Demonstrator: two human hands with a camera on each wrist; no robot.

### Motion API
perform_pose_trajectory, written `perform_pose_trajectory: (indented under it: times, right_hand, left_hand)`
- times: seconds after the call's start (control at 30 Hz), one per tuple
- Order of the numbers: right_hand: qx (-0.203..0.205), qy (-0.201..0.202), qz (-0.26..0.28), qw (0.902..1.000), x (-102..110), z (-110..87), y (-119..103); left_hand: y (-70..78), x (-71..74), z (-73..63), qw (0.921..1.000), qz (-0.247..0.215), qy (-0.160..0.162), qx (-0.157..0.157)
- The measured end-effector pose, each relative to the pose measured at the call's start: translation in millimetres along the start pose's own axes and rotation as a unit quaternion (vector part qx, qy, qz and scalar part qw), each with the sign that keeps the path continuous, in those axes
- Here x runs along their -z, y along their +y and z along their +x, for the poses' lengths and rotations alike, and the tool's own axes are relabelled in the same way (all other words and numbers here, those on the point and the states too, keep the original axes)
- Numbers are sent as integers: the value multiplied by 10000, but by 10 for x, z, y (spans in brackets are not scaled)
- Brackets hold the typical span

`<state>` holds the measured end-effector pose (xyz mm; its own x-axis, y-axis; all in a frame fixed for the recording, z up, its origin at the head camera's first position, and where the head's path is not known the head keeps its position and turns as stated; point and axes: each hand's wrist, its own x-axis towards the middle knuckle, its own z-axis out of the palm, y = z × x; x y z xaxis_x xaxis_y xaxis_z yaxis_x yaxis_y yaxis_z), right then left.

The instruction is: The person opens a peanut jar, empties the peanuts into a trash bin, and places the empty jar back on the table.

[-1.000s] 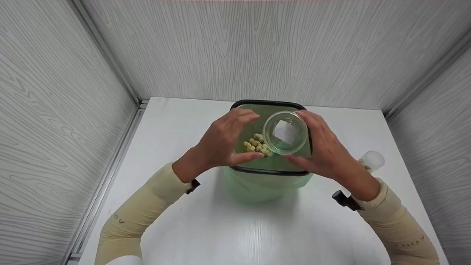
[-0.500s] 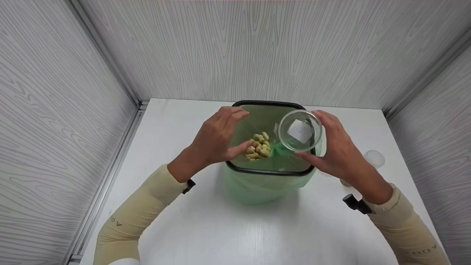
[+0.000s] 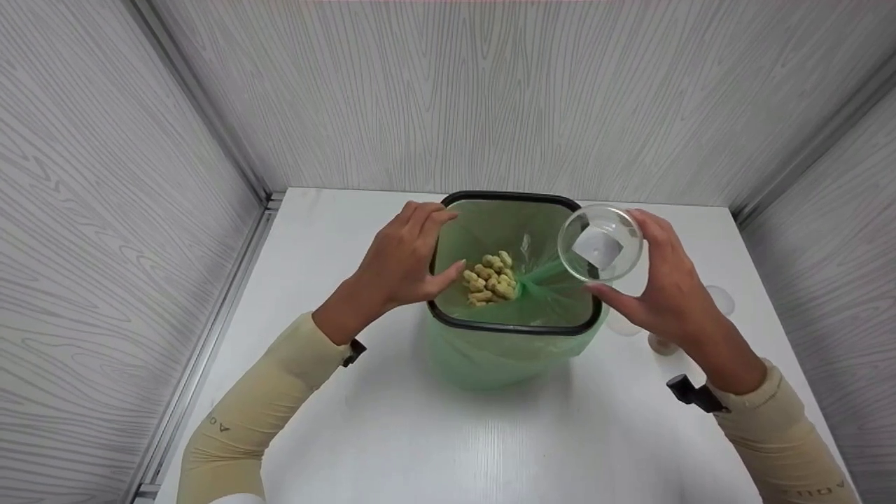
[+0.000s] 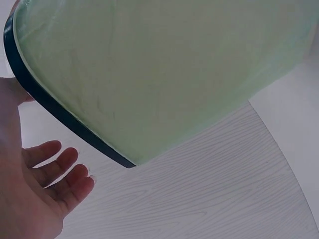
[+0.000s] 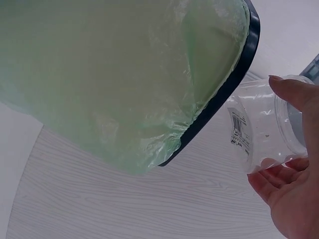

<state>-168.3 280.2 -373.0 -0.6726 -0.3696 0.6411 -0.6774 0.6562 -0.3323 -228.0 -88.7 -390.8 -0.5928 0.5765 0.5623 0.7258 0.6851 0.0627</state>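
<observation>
one wide bin (image 3: 490, 357): left hand (image 3: 400, 259) loosely relaxed near rim (image 3: 514, 327), right hand (image 3: 668, 283) gripping jar (image 3: 600, 245) by opposite edge (image 3: 597, 308)

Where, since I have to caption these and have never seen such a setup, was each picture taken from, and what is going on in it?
There is no machine here, just a person's two bare hands. The wide picture comes from a camera on the head, looking down; the two close ones come from a camera on each wrist, probably the black blocks you see there.

On the white table stands a bin with a black rim and a green bag lining it. What look like peanuts lie inside. Further right is a small brownish thing, too small to identify.

The right hand holds a clear jar with a label. The left hand holds nothing.
</observation>
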Motion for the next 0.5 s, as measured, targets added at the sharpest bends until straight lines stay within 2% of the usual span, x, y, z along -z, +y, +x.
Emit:
perform_pose_trajectory:
  times: [0.23,0.5]
  right_hand:
    - [-167,232,-107,9995,82,-75,77]
    - [-208,639,-96,9977,161,-164,161]
  left_hand:
    - [-65,-26,-26,9997,-175,-93,116]
    - [-120,-39,-40,9992,-163,-218,276]
